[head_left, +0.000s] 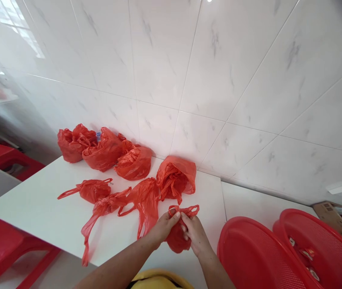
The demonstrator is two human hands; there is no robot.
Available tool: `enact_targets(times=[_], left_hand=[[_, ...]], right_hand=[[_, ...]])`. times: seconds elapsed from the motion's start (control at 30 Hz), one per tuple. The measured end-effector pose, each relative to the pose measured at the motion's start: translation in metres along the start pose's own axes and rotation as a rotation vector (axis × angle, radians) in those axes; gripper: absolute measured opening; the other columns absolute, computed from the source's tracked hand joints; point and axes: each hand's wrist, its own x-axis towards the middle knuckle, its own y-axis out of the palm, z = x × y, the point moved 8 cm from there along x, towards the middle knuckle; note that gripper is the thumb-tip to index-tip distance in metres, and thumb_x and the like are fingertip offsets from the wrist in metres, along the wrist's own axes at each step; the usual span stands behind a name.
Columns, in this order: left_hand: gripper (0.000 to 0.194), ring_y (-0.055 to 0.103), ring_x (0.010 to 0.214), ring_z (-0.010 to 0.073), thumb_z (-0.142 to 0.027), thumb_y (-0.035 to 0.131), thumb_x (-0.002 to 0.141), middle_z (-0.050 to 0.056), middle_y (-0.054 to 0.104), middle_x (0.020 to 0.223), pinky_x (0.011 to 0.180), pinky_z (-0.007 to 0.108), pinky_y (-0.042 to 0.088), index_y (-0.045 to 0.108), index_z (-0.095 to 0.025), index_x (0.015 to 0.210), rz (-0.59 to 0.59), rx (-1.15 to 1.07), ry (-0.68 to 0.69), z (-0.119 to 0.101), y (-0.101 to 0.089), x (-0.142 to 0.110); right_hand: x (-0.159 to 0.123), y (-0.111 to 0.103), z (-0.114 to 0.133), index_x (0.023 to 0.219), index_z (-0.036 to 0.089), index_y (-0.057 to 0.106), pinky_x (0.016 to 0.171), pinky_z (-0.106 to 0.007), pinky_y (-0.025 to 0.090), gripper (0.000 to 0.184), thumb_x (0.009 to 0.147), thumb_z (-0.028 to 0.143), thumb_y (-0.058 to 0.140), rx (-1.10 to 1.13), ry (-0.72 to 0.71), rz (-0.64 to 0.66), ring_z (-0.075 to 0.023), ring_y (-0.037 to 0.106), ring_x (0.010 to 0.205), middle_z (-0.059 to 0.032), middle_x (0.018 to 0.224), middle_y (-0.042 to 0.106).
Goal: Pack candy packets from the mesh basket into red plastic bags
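Note:
Both my hands meet at the neck of a small red plastic bag (178, 241) near the front edge of the white table. My left hand (166, 226) pinches the bag's top from the left, thumb uppermost. From the right, my right hand (194, 230) grips the same neck, fingers curled. The bag's handle loops stick up above my thumbs, and its rounded lower part hangs below them. What is inside cannot be made out. Just beyond my hands stands an open red bag (177, 174). A flatter red bag (146, 198) lies to the left.
More red bags (101, 150) line the tiled wall, and several small ones (94, 190) lie on the white table (50, 188). Two red baskets (243, 249) stand at right, near a cardboard box (336, 218). Red stools (11, 249) are at left.

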Motion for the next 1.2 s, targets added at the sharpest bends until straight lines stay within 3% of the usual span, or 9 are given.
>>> enact_targets(times=[0.1, 0.23, 0.33, 0.43, 0.63, 0.8, 0.93, 1.07, 1.2], left_hand=[[0.048, 0.065, 0.066, 0.022, -0.057, 0.047, 0.084, 0.007, 0.065, 0.06, 0.066, 0.034, 0.049, 0.056, -0.017, 0.061, -0.042, -0.036, 0.004, 0.0, -0.004, 0.004], [0.036, 0.066, 0.07, 0.0226, -0.049, 0.058, 0.08, 0.007, 0.067, 0.063, 0.069, 0.033, 0.049, 0.056, -0.017, 0.064, -0.19, -0.18, -0.07, 0.008, -0.022, 0.009], [0.021, 0.066, 0.074, 0.0212, -0.037, 0.062, 0.079, 0.007, 0.069, 0.074, 0.073, 0.033, 0.05, 0.06, -0.016, 0.082, -0.29, -0.264, -0.101, 0.014, -0.036, 0.011], [0.02, 0.066, 0.075, 0.0198, -0.033, 0.061, 0.08, 0.007, 0.069, 0.079, 0.074, 0.032, 0.05, 0.06, -0.015, 0.091, -0.327, -0.289, -0.102, 0.016, -0.04, 0.012], [0.023, 0.064, 0.062, 0.0185, -0.029, 0.059, 0.077, 0.005, 0.069, 0.074, 0.063, 0.031, 0.048, 0.061, -0.017, 0.097, -0.341, -0.243, -0.109, 0.007, -0.031, 0.005], [0.025, 0.063, 0.061, 0.0174, -0.021, 0.058, 0.07, 0.005, 0.069, 0.074, 0.06, 0.028, 0.046, 0.064, -0.016, 0.093, -0.254, -0.19, -0.092, 0.005, -0.014, 0.003], [0.024, 0.063, 0.075, 0.0167, -0.023, 0.06, 0.072, 0.005, 0.07, 0.083, 0.069, 0.026, 0.046, 0.066, -0.017, 0.094, -0.286, -0.153, -0.023, 0.002, -0.017, 0.002], [0.024, 0.063, 0.079, 0.0179, -0.026, 0.062, 0.073, 0.005, 0.07, 0.088, 0.073, 0.028, 0.046, 0.067, -0.018, 0.095, -0.262, -0.139, -0.042, 0.003, -0.021, 0.002], [0.027, 0.064, 0.08, 0.0208, -0.032, 0.063, 0.073, 0.006, 0.07, 0.086, 0.076, 0.032, 0.047, 0.066, -0.018, 0.096, -0.268, -0.147, -0.047, 0.004, -0.03, 0.0]], right_hand=[[-0.012, 0.004, 0.019, 0.064, 0.018, 0.055, 0.045, -0.022, 0.03, 0.04, 0.082, 0.054, 0.055, -0.046, -0.114, 0.066, -0.0069, 0.035, 0.043, 0.0037, 0.054, 0.05], [-0.033, 0.005, 0.04, 0.088, 0.021, 0.067, 0.071, -0.031, 0.043, 0.054, 0.088, 0.063, 0.034, -0.127, -0.16, 0.203, -0.0144, 0.052, 0.065, -0.0025, 0.074, 0.062], [-0.038, 0.004, 0.043, 0.11, 0.026, 0.066, 0.095, -0.039, 0.038, 0.056, 0.087, 0.065, 0.032, -0.148, -0.124, 0.275, -0.0219, 0.055, 0.102, -0.007, 0.11, 0.063], [-0.034, 0.002, 0.042, 0.121, 0.026, 0.059, 0.106, -0.042, 0.028, 0.045, 0.082, 0.049, 0.057, -0.196, -0.166, 0.289, -0.025, 0.044, 0.124, -0.007, 0.128, 0.056], [-0.013, -0.02, 0.023, 0.126, 0.028, 0.047, 0.07, -0.031, 0.046, 0.055, 0.073, 0.023, 0.064, -0.228, -0.16, 0.029, -0.0169, 0.059, 0.074, 0.0016, 0.083, 0.065], [0.001, -0.031, 0.009, 0.076, 0.021, 0.063, 0.054, -0.026, 0.035, 0.011, 0.068, 0.019, 0.055, -0.359, -0.186, -0.199, -0.0141, 0.048, 0.057, 0.0046, 0.058, 0.058], [0.004, -0.031, 0.007, 0.055, 0.021, 0.052, 0.051, -0.025, 0.029, 0.016, 0.07, 0.021, 0.049, -0.36, -0.201, -0.265, -0.0126, 0.04, 0.053, 0.0051, 0.051, 0.051], [-0.002, -0.027, 0.012, 0.075, 0.023, 0.061, 0.055, -0.024, 0.036, 0.012, 0.07, 0.019, 0.05, -0.315, -0.188, -0.224, -0.0138, 0.048, 0.06, 0.0034, 0.067, 0.06], [-0.011, -0.015, 0.012, 0.108, 0.025, 0.058, 0.068, -0.027, 0.043, 0.042, 0.066, 0.017, 0.062, 0.044, -0.07, 0.054, -0.0151, 0.057, 0.073, 0.0006, 0.091, 0.065]])
